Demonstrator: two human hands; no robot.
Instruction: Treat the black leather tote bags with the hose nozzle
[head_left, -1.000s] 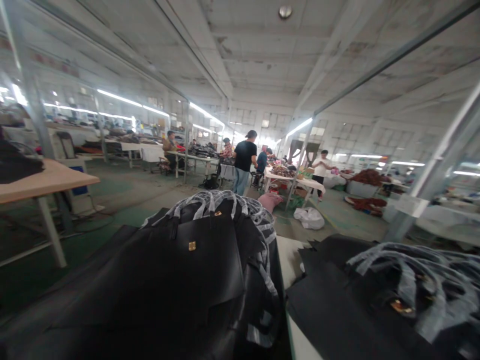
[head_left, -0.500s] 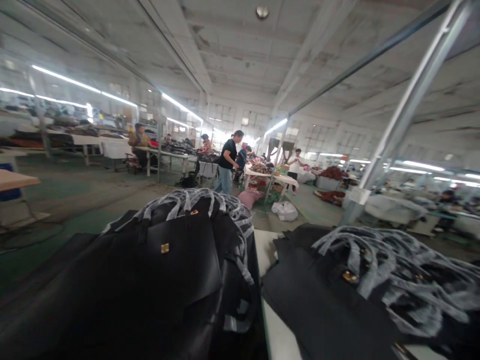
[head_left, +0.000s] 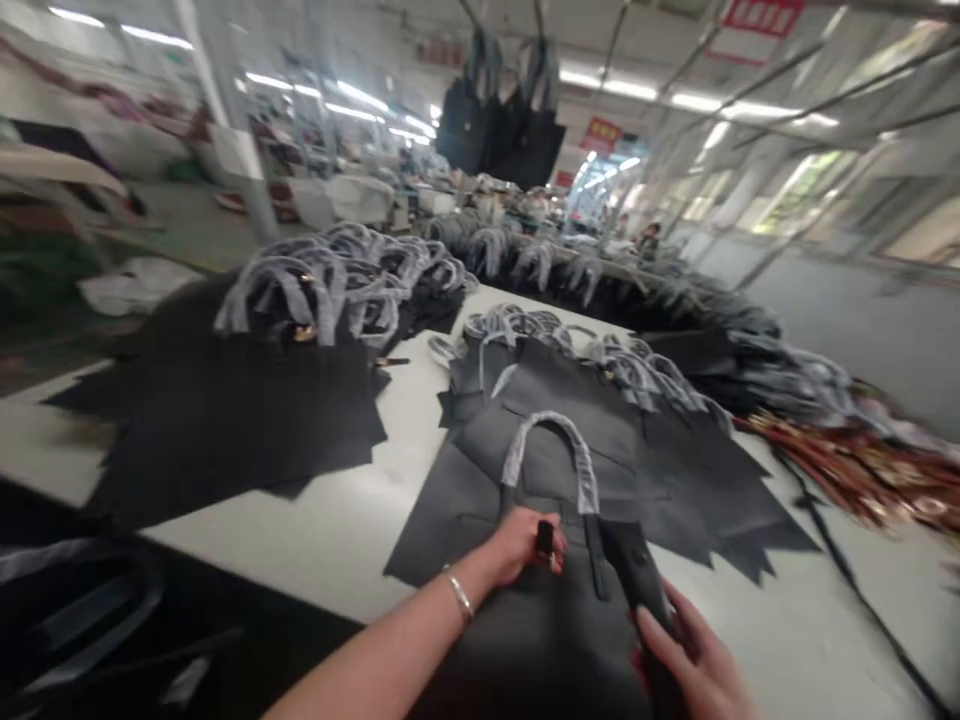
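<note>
A black handbag panel (head_left: 540,640) with a plastic-wrapped looped handle (head_left: 555,425) lies in front of me. My left hand (head_left: 525,545), with a silver bracelet at the wrist, is closed over the panel below the handle, and a small black tab (head_left: 545,538) shows at its fingers. At the panel's right side, my right hand (head_left: 694,645) grips a wide black strip (head_left: 637,560) between thumb and fingers. Whether that strip is joined to the panel, I cannot tell. More black panels (head_left: 577,400) lie flat just beyond my hands.
On the white table (head_left: 367,510), a pile of black panels with wrapped handles (head_left: 247,420) sits to the left. Brown straps with gold metal parts (head_left: 870,480) lie at the right. Black bags (head_left: 499,125) hang overhead. A metal post (head_left: 232,130) stands back left.
My view has swung right, from the workshop floor and co-workers to the white table. Both my hands, out of sight before, are now in view on the handbag panel and black strip.
</note>
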